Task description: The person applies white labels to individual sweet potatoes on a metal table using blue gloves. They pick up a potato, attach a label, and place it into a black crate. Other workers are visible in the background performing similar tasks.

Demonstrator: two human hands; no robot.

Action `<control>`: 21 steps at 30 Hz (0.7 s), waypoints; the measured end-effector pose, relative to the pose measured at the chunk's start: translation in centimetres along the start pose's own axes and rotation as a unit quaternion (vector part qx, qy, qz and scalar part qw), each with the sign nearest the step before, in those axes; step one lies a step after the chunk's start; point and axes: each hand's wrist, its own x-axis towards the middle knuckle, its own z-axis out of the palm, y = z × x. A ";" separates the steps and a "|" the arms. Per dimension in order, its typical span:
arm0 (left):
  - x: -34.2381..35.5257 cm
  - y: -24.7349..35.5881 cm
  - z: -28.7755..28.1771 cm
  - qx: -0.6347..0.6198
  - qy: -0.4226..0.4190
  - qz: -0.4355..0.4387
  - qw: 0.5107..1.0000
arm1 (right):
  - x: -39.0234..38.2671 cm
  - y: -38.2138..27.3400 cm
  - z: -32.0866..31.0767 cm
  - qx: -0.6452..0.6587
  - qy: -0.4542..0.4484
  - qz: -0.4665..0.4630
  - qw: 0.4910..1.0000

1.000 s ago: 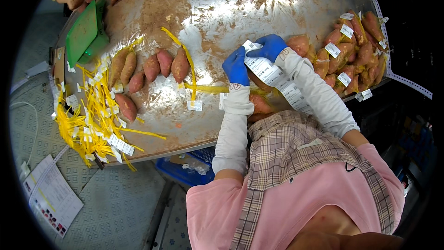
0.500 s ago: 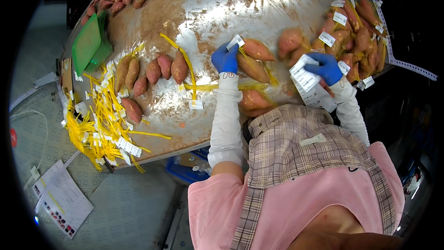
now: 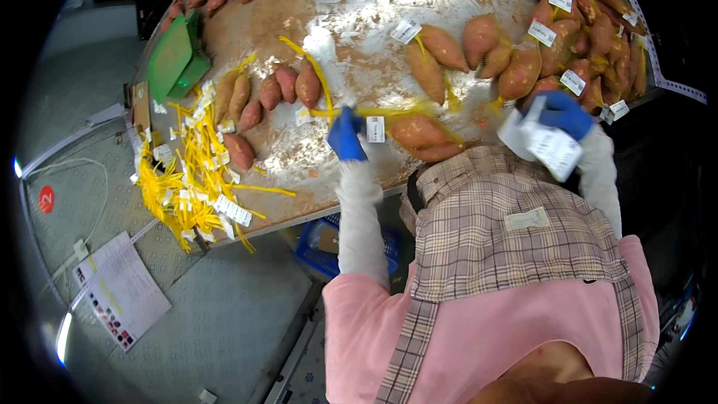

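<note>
Labels (image 3: 552,151) hang clamped in right hand (image 3: 568,114), left hand (image 3: 346,137) (grip unclear) near netting (image 3: 390,111).

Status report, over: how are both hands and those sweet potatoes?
Right hand holding white label strip. Left hand blurred at yellow netting, hold unclear. Netted sweet potatoes on table; white tag between them and left hand.

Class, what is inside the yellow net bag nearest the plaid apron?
Reddish sweet potatoes show through the net bag; whatever lies beneath them is covered, so their total is unclear.
</note>
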 end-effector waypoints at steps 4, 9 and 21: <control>-5.5 -6.8 -1.1 0.011 -0.098 -0.223 0.970 | 9.1 9.5 4.5 0.086 -0.079 0.121 0.986; -7.7 -6.3 3.3 -0.056 -0.165 -0.099 0.980 | 14.2 10.5 8.7 0.039 -0.152 0.060 0.986; -7.9 -3.2 -1.1 -0.087 -0.229 0.118 0.962 | 8.2 2.7 8.3 -0.140 -0.145 -0.086 0.976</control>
